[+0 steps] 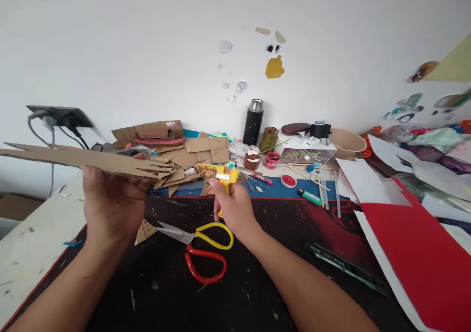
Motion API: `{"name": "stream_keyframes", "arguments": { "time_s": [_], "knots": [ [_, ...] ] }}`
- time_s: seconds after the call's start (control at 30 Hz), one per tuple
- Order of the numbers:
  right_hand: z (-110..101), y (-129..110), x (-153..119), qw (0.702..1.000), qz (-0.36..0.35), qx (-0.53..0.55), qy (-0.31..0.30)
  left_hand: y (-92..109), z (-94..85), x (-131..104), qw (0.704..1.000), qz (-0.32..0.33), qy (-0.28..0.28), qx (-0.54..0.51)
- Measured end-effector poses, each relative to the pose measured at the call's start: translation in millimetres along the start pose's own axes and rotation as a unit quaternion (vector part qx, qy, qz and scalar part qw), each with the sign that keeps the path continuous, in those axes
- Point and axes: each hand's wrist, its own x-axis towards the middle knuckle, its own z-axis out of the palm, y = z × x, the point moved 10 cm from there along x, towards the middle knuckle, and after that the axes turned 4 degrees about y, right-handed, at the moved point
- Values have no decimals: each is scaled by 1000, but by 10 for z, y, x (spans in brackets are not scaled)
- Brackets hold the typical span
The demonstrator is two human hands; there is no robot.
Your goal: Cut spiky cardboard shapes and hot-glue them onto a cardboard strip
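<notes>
My left hand [114,199] is closed around a long flat piece of cardboard [84,159], holding it up off the table. Both ends of the piece are cut into jagged points. My right hand [233,207] grips a yellow hot glue gun [227,176] by its handle. Its stained front part points left toward the pointed right end of the cardboard, and I cannot tell whether they touch. Below the hands, scissors [189,238] with one yellow and one red handle lie open on the black mat [165,292]. A small cardboard scrap [146,231] lies beside their blades.
Cardboard pieces [209,148] are heaped at the back, near a black thermos [253,122] and paint jars [271,160]. A green lighter [310,197] and a dark utility knife [344,267] lie to the right, before red paper [415,243]. A power strip [61,116] hangs at the left wall.
</notes>
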Motion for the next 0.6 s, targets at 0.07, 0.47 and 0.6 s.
{"name": "stream_keyframes", "arguments": {
  "time_s": [0.07, 0.47, 0.6],
  "knots": [
    [32, 47, 20, 1000, 21, 14, -19, -11, -106, 97, 1000, 5, 21, 1],
    [407, 471, -89, 970, 126, 13, -206, -297, -314, 289, 989, -104, 92, -48],
    [387, 461, -132, 966, 140, -20, -215, -327, -273, 257, 989, -113, 70, -62]
  ]
}}
